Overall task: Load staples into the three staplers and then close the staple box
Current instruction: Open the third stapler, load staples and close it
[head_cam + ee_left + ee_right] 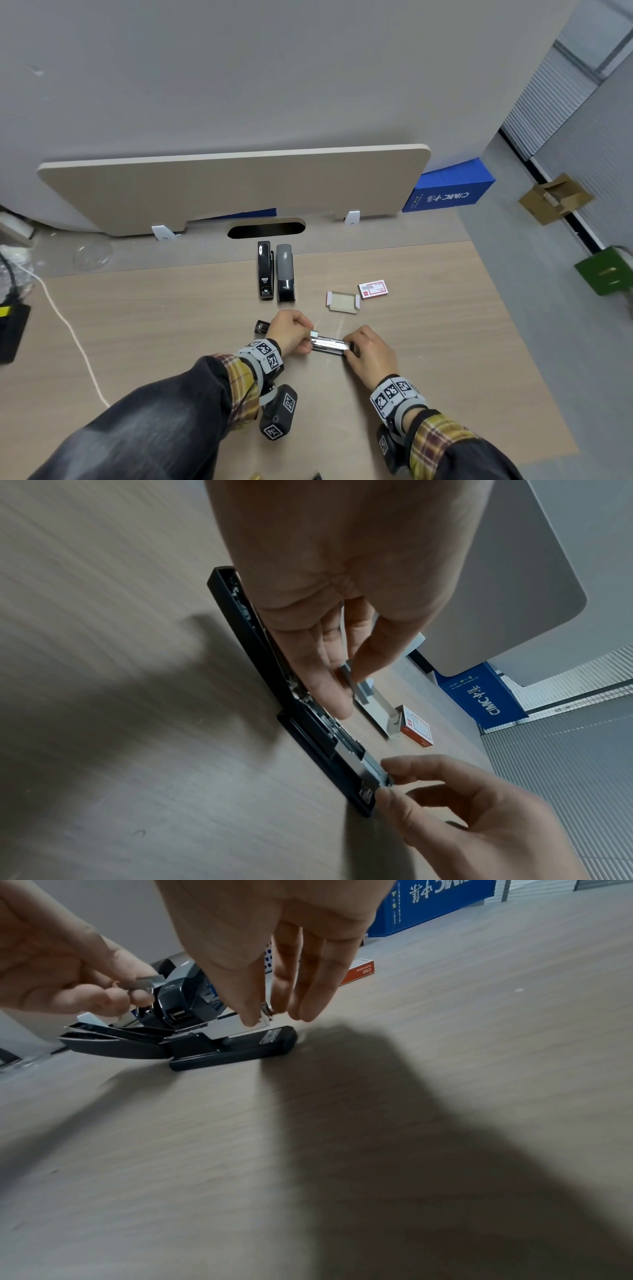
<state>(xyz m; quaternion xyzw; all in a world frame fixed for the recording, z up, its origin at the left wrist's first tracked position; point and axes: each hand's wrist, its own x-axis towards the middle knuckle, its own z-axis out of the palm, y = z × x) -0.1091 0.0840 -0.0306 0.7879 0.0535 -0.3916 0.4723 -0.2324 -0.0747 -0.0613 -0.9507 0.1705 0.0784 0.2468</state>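
Observation:
An open black stapler (330, 345) lies flat on the desk between my hands, its lid folded back to the left and its metal magazine (240, 1023) exposed. My left hand (310, 337) pinches a short staple strip (349, 674) just above the magazine's rear. Thumb and fingers of my right hand (349, 349) pinch the magazine's front end (380, 775). Two shut staplers, one black (264, 270) and one grey (285, 272), lie side by side farther back. The staple box's inner tray (342, 301) lies open beside its red and white sleeve (373, 289).
A beige divider panel (233, 188) stands along the desk's back edge, with a cable slot (266, 229) in front of it. A blue box (448, 186) sits behind at the right. A white cable (68, 329) and a black device (13, 329) lie at the left.

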